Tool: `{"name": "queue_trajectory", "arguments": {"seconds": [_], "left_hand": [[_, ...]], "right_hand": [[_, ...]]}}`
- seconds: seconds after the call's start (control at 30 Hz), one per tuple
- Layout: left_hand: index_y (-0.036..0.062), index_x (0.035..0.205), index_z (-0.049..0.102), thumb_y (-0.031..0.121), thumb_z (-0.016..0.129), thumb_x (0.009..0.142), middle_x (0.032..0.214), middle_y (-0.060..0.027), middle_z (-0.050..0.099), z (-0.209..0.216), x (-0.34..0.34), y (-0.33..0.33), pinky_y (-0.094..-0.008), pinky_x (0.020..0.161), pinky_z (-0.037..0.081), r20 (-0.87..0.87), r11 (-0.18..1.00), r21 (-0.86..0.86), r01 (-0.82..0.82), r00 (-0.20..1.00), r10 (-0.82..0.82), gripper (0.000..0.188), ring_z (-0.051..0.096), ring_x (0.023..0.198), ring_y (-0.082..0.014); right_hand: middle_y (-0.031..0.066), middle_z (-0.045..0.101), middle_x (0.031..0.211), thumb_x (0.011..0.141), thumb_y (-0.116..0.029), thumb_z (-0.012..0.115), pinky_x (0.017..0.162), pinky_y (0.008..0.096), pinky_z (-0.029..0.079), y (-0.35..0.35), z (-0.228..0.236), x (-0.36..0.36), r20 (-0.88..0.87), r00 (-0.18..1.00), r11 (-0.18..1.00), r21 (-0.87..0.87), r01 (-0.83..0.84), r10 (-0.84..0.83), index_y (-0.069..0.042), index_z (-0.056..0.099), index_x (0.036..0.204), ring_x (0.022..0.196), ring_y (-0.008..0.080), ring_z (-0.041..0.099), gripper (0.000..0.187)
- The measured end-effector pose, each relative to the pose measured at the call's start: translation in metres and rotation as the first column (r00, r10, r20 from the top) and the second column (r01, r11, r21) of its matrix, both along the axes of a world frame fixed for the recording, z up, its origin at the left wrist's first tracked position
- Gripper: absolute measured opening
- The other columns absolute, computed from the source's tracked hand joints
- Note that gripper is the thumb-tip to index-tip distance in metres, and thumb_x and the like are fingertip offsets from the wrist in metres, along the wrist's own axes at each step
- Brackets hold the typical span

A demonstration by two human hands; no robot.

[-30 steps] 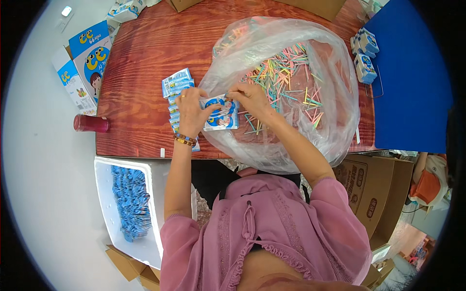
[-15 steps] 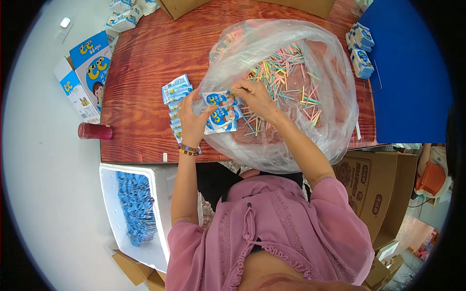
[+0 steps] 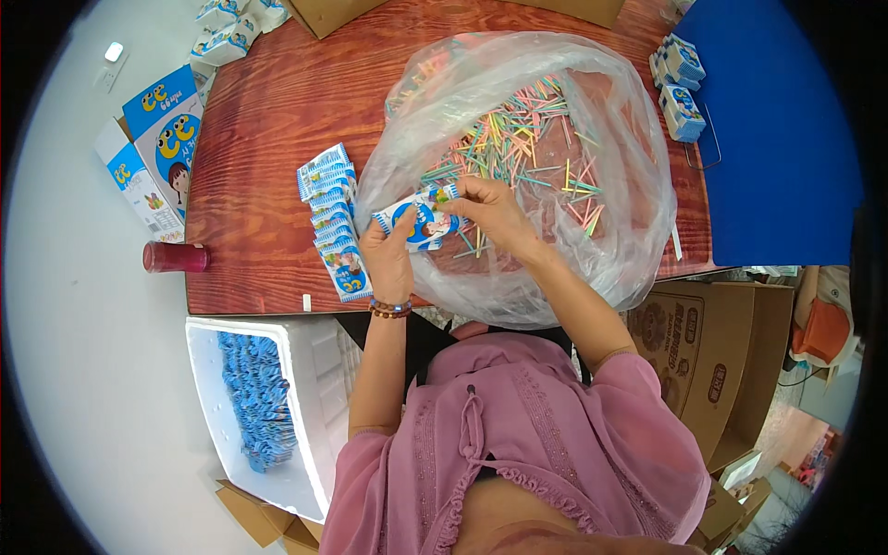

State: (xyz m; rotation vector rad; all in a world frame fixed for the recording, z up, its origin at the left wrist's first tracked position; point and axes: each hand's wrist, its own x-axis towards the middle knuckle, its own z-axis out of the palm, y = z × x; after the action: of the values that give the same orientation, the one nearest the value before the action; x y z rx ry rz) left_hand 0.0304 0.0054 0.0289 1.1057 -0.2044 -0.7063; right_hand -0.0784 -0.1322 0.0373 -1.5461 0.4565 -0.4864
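Over the near left rim of a clear plastic bag (image 3: 638, 213), my two hands hold small blue-and-white printed packets (image 3: 427, 225). My left hand (image 3: 388, 257) is closed on their left end, thumb on top. At the upper right end, the fingers of my right hand (image 3: 495, 211) are pinched together on a packet's edge. How many packets are stacked there I cannot tell. Inside the bag lies a loose heap of thin sticks (image 3: 518, 139) in pink, yellow and green. Left of my left hand, an overlapping row of similar packets (image 3: 335, 222) lies on the table.
The reddish wooden table (image 3: 268, 120) bears a red-lidded jar (image 3: 176, 257) at its left edge. A white foam box (image 3: 310, 388) of blue packets stands below. Bundled packets (image 3: 683, 113) sit at the right beside a blue board (image 3: 777, 139). A cardboard carton (image 3: 703, 361) stands lower right.
My left hand has moved right and nearer, away from the row of packets, which now shows fully. The two packets seen apart now overlap between my hands.
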Motion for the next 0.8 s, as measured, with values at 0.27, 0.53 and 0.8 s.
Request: {"name": "queue_trajectory", "arguments": {"seconds": [0.27,0.53,0.8], "left_hand": [[-0.0037,0.102,0.066,0.0,0.067,0.086,0.095,-0.0048,0.068,-0.013,-0.006,0.006,-0.0218,0.071,0.049,0.055,0.997,0.029,-0.07,0.996,0.068,0.017,0.062,0.08,-0.0074],[-0.0023,0.101,0.067,0.001,0.067,0.086,0.094,-0.004,0.068,-0.008,-0.017,0.003,-0.0217,0.071,0.049,0.02,0.997,-0.011,-0.07,0.997,0.07,0.015,0.062,0.08,-0.0074],[0.0007,0.098,0.067,0.008,0.066,0.09,0.094,-0.0031,0.069,-0.021,-0.013,0.008,-0.0242,0.071,0.051,-0.096,0.992,-0.005,-0.127,0.987,0.126,0.012,0.063,0.079,-0.0077]], "right_hand": [[-0.0057,0.046,0.066,0.084,-0.013,0.071,0.052,0.0218,0.031,0.002,-0.004,-0.011,-0.078,0.997,0.999,0.036,0.01,-0.008,-0.005,0.063,0.074,0.06,0.0022,0.037,0.016],[-0.0063,0.048,0.063,0.085,-0.012,0.069,0.05,0.0223,0.031,0.0,-0.009,-0.01,-0.027,0.998,0.995,0.088,-0.053,0.055,-0.004,0.064,0.075,0.059,0.001,0.039,0.013],[-0.0063,0.05,0.064,0.09,-0.016,0.063,0.052,0.0209,0.037,0.0,-0.002,-0.017,-0.104,0.991,0.996,0.0,-0.087,0.087,-0.004,0.065,0.08,0.06,0.001,0.044,0.016]]}}
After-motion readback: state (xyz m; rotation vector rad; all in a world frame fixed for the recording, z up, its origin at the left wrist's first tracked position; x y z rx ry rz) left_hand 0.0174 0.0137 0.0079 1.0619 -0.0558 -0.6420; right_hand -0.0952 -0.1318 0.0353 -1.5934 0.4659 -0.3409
